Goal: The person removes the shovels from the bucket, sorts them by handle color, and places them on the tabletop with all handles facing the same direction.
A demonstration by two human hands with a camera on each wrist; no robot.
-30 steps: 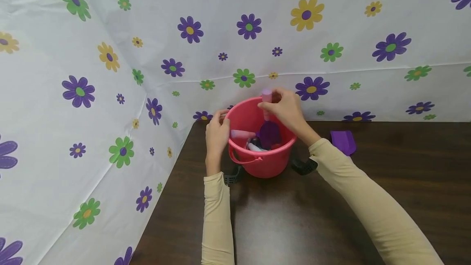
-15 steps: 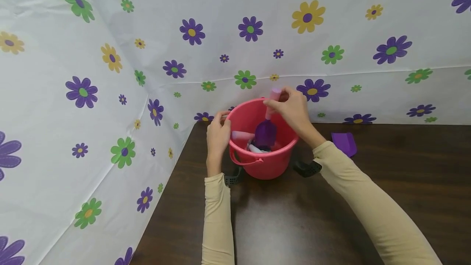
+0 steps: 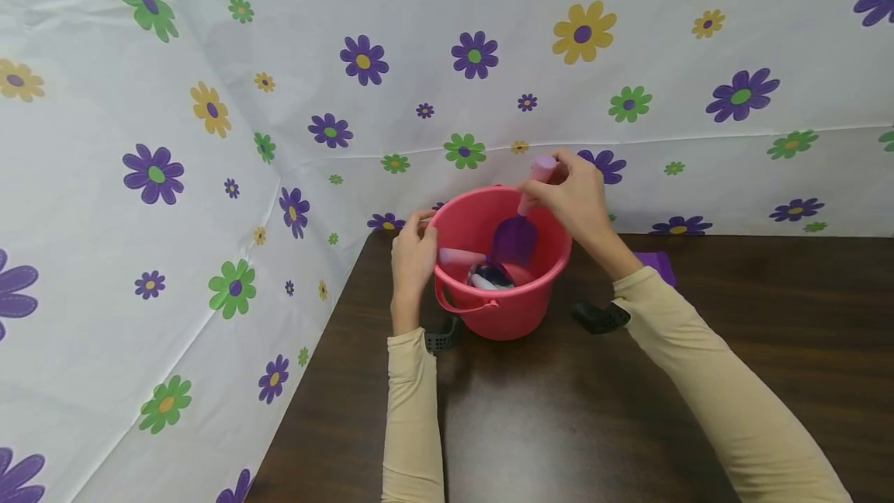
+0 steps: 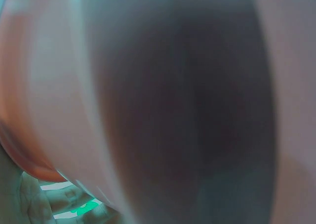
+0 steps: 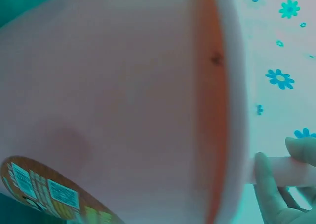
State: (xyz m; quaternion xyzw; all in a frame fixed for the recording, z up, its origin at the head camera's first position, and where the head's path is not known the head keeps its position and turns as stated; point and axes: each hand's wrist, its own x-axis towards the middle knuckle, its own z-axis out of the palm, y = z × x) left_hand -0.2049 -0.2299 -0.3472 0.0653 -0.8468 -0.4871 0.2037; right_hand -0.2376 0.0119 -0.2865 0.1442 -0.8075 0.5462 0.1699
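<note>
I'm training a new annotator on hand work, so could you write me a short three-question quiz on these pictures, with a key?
1. True or false: the right hand holds the purple scoop by its pink handle.

2. Which thing does the left hand grip?
A) the purple scoop
B) the pink bucket
C) the flowered backdrop

3. In the head view, what partly hides the purple piece on the table?

Key:
1. True.
2. B.
3. The right sleeve.
</note>
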